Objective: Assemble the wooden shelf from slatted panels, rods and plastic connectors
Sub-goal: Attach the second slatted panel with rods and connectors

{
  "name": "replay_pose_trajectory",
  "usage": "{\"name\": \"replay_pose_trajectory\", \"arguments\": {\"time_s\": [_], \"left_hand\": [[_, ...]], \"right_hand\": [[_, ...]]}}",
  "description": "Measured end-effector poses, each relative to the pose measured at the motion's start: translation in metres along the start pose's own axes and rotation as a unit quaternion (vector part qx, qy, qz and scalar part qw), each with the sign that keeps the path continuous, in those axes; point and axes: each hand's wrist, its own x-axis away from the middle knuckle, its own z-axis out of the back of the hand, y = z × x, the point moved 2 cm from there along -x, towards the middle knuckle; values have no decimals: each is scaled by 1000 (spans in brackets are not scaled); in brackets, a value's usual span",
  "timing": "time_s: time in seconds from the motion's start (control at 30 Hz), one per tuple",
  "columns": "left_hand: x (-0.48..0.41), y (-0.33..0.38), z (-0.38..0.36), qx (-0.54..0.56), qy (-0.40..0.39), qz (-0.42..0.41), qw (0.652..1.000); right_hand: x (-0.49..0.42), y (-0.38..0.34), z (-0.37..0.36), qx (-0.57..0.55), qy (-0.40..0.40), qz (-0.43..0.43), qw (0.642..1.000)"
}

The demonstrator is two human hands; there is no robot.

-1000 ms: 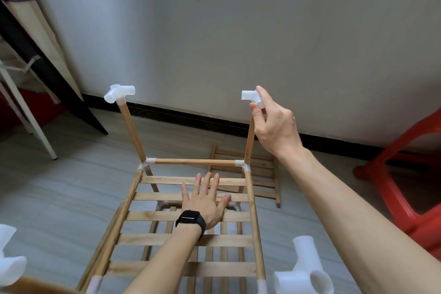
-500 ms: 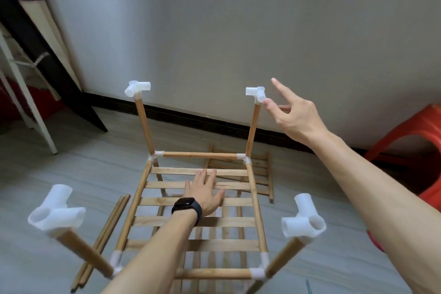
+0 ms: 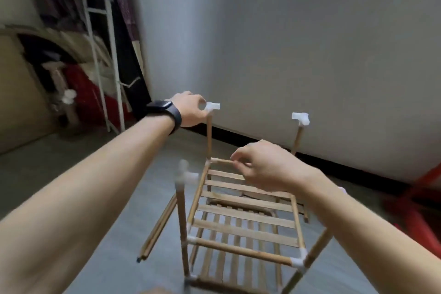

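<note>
**A:** Where does the work stand?

**B:** The half-built shelf frame stands on the floor near the wall. One slatted panel is seated at mid height, with another lower down beneath it. A spare panel lies on the floor behind the frame, and loose rods lie just beside its left side.

**A:** And the hands?

**B:** The left hand reaches to the far-left upright rod and pinches the white connector on top of it. The right hand hovers over the far edge of the panel, fingers loosely curled by the far cross rod. The view is smeared, so I cannot tell whether it touches or holds that rod.

**A:** So what is the step?

**B:** I judge it is turning that connector so an open socket faces the far-right connector, ready for a top rod between them.

**A:** How should it be done well?

**B:** Twist about the rod's own axis, not sideways. The upright is thin and appears only plugged in at its foot, so a sideways pull could lever it out of the joint below. Steady the frame low with the other hand. Press down while turning so the connector does not ride up. Sight along both sockets before letting go.
</note>
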Motion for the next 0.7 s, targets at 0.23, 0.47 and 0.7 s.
{"name": "replay_pose_trajectory", "arguments": {"time_s": [0.23, 0.47, 0.7], "left_hand": [[76, -162, -126, 33, -120, 170, 978], [156, -216, -320, 72, -295, 270, 914], [173, -185, -391, 51, -337, 270, 901]], "right_hand": [[-35, -6, -150, -11, -165, -56, 985], [-48, 21, -246, 18, -176, -71, 982], [-43, 30, -275, 27, -146, -73, 986]]}}
